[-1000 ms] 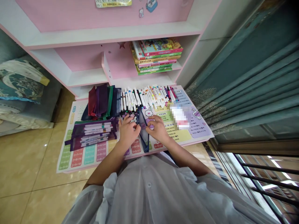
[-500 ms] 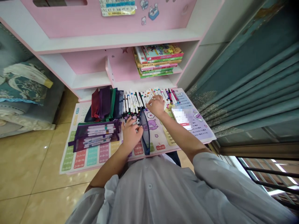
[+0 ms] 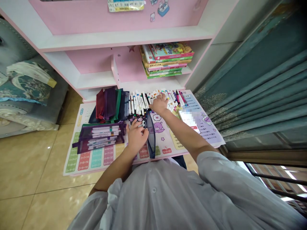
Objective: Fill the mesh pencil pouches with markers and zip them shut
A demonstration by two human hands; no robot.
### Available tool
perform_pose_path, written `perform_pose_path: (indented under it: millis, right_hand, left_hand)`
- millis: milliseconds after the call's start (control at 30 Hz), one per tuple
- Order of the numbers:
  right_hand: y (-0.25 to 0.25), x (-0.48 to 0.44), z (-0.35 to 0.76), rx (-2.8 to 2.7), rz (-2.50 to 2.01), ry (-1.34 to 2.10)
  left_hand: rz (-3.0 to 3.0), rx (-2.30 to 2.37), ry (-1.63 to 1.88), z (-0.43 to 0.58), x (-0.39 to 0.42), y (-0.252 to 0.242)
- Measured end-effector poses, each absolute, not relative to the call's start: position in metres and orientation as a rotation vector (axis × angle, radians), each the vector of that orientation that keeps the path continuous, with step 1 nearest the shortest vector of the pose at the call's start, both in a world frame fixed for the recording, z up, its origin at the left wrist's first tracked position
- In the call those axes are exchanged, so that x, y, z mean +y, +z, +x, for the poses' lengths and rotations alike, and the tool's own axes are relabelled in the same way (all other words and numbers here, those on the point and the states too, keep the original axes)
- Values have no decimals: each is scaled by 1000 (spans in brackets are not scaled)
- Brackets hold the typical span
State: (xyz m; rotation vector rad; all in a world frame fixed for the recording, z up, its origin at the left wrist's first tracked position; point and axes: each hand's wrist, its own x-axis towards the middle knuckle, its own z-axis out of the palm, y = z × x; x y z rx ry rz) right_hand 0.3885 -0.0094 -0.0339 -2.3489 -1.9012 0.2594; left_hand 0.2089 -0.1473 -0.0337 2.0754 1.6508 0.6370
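We see the left hand (image 3: 136,136) steadying a dark mesh pouch (image 3: 151,137) while the right hand (image 3: 160,103) rests on a row of markers (image 3: 140,103).

The left fingers (image 3: 141,129) curl onto the pouch's rim, grasping it so that it stands on edge on the printed mat (image 3: 96,156), just right of those fingers. The right fingers (image 3: 157,97) bend down onto the markers, which lie side by side beyond the pouch; we cannot tell whether they grip one. Left of the left fingers lie filled pouches (image 3: 100,138) with pens inside. Beyond these, flat pouches (image 3: 110,103) stand upright against the markers' left end. A phone (image 3: 189,119) lies just right of the right forearm. Books (image 3: 166,59) are stacked on the shelf (image 3: 184,69) beyond the right fingers.
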Motion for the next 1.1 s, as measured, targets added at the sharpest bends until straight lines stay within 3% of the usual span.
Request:
perform_pose_path:
  millis: [267,633,1100]
  right_hand:
    - [-17,-29,391,-1827,-2255,286]
    - [-5,-161,379,-1632,-1751,268]
    - [-18,-201,347,-1821,-1902,233]
  left_hand:
    - [2084,1669,643,209,-146,-34]
    - [2070,1649,675,209,-145,-33]
    - [2090,1645,672,209,-145,-36]
